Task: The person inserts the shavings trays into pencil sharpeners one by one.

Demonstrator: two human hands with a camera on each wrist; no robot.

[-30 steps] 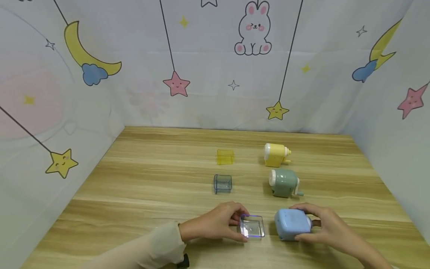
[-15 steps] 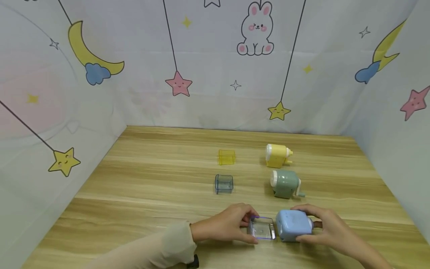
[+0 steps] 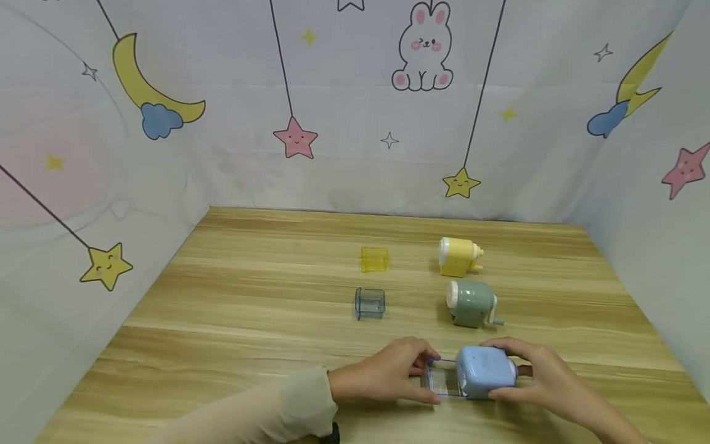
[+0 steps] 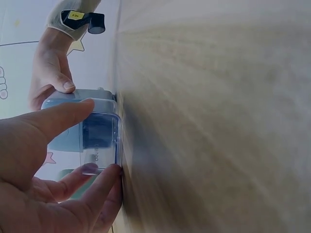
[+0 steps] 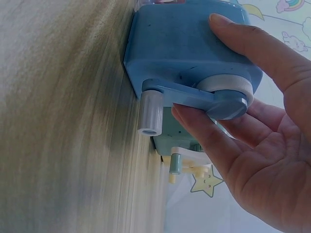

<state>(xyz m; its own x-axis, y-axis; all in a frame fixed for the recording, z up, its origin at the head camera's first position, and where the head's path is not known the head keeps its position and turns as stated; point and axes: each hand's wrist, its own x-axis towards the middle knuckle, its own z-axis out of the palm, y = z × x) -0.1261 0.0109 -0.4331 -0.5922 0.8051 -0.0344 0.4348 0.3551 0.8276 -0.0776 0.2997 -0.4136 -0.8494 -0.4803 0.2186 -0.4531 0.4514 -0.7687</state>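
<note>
A blue crank pencil sharpener [image 3: 485, 371] stands on the table, gripped at its sides by my right hand [image 3: 540, 376]. Its crank handle [image 5: 150, 111] hangs near the fingers in the right wrist view. My left hand [image 3: 388, 373] pinches a clear shavings drawer [image 3: 442, 377] between thumb and fingers. The drawer's leading end meets the sharpener's left face and overlaps it in the head view. Seen from the left wrist, the clear drawer [image 4: 99, 158] is lined up with the sharpener body [image 4: 65, 138], low over the table.
Behind stand a green crank sharpener [image 3: 470, 303] and a yellow one [image 3: 457, 256]. To their left lie a grey-blue clear drawer [image 3: 370, 303] and a yellow clear drawer [image 3: 374, 259]. A printed white curtain [image 3: 344, 172] encloses the wooden table [image 3: 249, 271].
My left hand has moved right, bringing the clear drawer from a gap away up to the blue sharpener's left face. The right hand has stayed nearly still on the sharpener.
</note>
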